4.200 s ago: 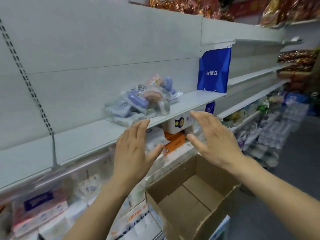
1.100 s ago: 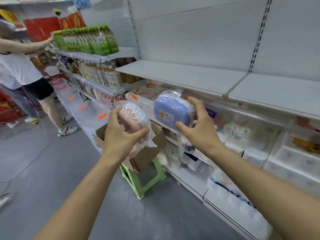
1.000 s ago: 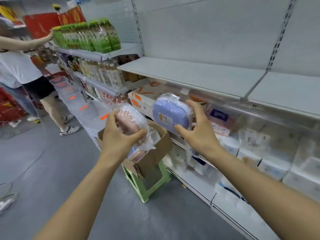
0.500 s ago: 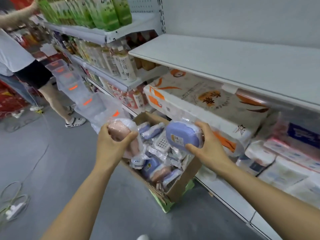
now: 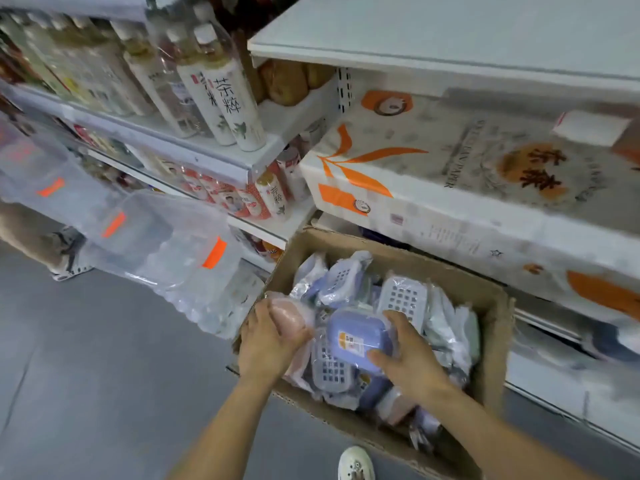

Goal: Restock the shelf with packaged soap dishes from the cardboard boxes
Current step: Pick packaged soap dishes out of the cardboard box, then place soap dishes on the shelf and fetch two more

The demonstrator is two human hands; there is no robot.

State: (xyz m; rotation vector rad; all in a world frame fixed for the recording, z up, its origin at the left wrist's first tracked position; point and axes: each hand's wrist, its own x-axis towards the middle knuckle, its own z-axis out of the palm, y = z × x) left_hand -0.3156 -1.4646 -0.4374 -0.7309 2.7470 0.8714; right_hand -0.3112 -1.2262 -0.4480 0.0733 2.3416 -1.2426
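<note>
Shop aisle, open brown cardboard box [image 5: 491,306] below white shelf [image 5: 450,32]. Both hands lowered from shelf height into box (more pickup?): left hand [image 5: 266,344] grasping pink wrapped soap dish [image 5: 289,315], right hand [image 5: 410,358] grasping purple wrapped soap dish [image 5: 356,336].

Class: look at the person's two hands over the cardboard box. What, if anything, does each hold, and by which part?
Left hand grips the pink wrapped soap dish round its end; right hand holds the purple wrapped soap dish by its right edge.
</note>
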